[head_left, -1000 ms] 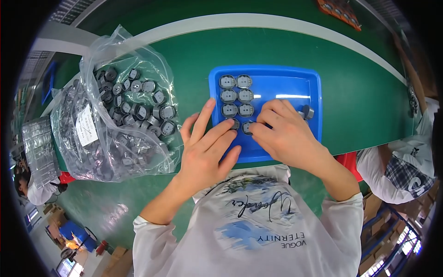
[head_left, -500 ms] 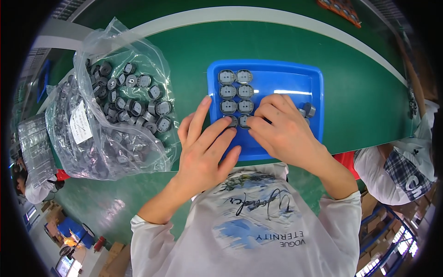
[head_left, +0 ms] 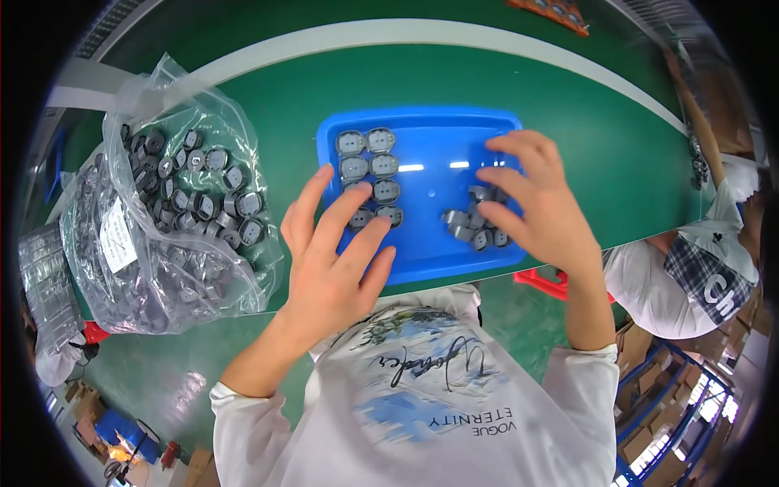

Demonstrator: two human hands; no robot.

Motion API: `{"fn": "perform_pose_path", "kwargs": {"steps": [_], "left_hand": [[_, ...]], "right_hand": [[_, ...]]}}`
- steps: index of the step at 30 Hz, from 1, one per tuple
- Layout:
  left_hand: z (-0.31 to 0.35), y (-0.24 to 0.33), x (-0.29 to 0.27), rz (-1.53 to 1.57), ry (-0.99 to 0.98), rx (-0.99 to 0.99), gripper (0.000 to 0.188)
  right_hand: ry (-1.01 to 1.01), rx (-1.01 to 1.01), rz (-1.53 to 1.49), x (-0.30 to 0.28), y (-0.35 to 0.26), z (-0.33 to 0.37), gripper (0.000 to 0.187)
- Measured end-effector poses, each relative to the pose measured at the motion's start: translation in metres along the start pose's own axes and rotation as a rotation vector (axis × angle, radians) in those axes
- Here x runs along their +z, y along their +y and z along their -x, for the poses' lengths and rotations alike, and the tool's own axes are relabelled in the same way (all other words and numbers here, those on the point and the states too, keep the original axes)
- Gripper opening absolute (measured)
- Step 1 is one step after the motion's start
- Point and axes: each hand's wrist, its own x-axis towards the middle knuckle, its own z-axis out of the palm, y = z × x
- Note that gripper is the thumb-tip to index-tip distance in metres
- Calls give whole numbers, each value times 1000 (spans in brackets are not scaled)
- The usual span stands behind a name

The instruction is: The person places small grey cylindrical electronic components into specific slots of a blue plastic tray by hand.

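Observation:
A shallow blue tray (head_left: 430,260) lies on the green table. Along its left side, grey round-cornered plastic caps (head_left: 380,140) stand in two neat columns with their pin sides up. My left hand (head_left: 329,252) spreads its fingers over the tray's left rim, fingertips at the lower caps and partly covering them. In the tray's right part sits a loose heap of similar grey caps (head_left: 462,226). Above and beside that heap is my right hand (head_left: 544,199), fingers apart and thumb close to the caps; I see nothing held in it.
Left of the tray, a clear plastic bag (head_left: 182,284) with a white label holds many more grey caps (head_left: 207,207), its mouth lying open. An orange tray (head_left: 556,12) sits beyond the table's pale curved strip (head_left: 422,31). Another person's white sleeve (head_left: 641,288) shows at the right.
My right hand has moved from the lower end of the columns to the tray's right side, uncovering the loose heap. My left hand stays by the columns. The whole view has shifted a little.

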Motion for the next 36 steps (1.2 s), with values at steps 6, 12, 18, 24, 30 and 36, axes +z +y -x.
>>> {"fn": "perform_pose_path", "kwargs": {"steps": [6, 12, 18, 24, 30, 36], "left_hand": [[-12, 5, 15, -75, -82, -17, 37], [-3, 17, -2, -62, -125, -20, 41], [-18, 28, -6, 129, 28, 77, 34], [-26, 30, 26, 38, -29, 84, 34], [-33, 29, 23, -29, -52, 77, 32], [-67, -7, 6, -174, -6, 34, 32]], "right_hand": [[-10, -64, 19, 17, 10, 4, 18], [196, -95, -259, 18, -5, -4, 25], [305, -71, -286, 14, -11, -16, 21], [281, 47, -240, 19, 20, -17, 17], [493, 489, -1181, 22, 37, -17, 29], [220, 542, -1339, -2, 34, -22, 27]]}}
